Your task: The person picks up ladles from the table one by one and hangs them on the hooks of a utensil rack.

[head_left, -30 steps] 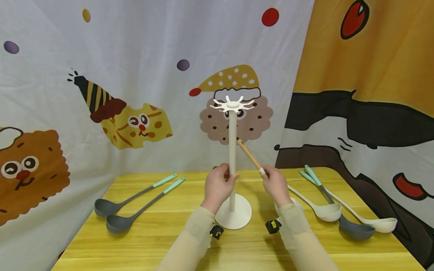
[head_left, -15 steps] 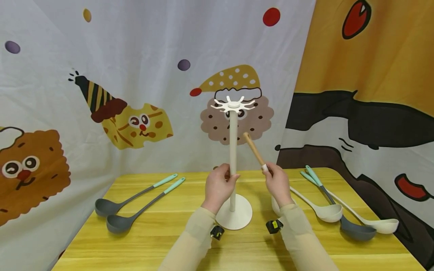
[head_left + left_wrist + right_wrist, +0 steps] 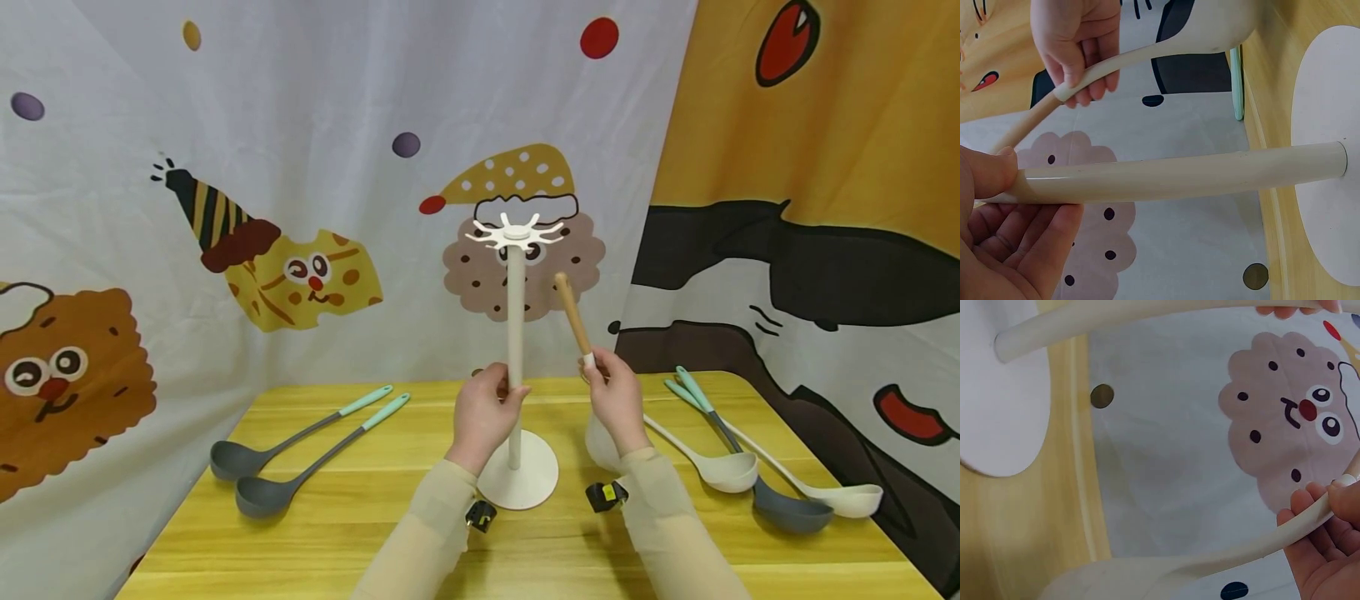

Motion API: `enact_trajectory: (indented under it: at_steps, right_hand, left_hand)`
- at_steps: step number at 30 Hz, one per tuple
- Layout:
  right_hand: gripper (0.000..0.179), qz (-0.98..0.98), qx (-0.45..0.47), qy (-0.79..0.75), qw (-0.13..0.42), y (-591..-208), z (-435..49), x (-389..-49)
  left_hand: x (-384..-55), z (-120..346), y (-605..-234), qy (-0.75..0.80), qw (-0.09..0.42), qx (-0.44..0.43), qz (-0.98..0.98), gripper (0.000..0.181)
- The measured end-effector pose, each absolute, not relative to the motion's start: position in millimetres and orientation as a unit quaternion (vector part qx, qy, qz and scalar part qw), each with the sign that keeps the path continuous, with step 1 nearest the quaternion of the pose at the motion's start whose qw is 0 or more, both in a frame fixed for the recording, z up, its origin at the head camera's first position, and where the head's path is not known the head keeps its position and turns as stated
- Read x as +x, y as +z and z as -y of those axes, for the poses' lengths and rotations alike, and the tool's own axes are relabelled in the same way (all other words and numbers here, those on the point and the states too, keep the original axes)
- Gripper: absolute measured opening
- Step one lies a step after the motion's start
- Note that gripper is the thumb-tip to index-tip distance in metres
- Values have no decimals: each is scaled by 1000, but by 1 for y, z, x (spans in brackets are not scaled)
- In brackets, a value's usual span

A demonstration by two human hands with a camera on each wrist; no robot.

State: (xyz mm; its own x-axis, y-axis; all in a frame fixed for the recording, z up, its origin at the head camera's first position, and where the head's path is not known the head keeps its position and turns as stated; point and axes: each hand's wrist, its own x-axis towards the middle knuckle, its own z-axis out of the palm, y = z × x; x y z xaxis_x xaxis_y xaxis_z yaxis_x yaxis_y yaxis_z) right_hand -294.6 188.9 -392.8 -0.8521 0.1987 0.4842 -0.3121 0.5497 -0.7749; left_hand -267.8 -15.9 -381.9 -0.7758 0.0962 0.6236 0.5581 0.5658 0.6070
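My left hand (image 3: 486,412) grips the pole of a white stand (image 3: 515,325) partway up, thumb on one side and fingers on the other. The stand is upright on a round base, with a ring of hook arms (image 3: 515,233) at its top. Right of it, my right hand (image 3: 617,396) pinches a white ladle (image 3: 1129,59) just below its wooden handle (image 3: 572,312). That handle points up and slightly left, apart from the stand. The ladle's bowl (image 3: 1222,25) hangs low, partly hidden behind my right wrist in the head view.
Two grey ladles with mint handles, a farther one (image 3: 236,458) and a nearer one (image 3: 264,496), lie at the table's left. On the right lie a white ladle (image 3: 723,471), a grey ladle (image 3: 791,507) and another white ladle (image 3: 855,498), partly crossing. A printed curtain (image 3: 420,75) hangs behind.
The right hand has risen slightly, turning the ladle more upright. Its handle end has moved up and right, away from the pole. The left hand and stand keep their place.
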Motion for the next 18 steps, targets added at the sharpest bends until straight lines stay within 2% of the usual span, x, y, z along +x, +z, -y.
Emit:
enact_trajectory:
  at_steps: [18]
  right_hand:
    - [27, 797, 39, 527, 292, -362, -182, -286]
  left_hand:
    - [-268, 16, -382, -424, 270, -191, 843, 16]
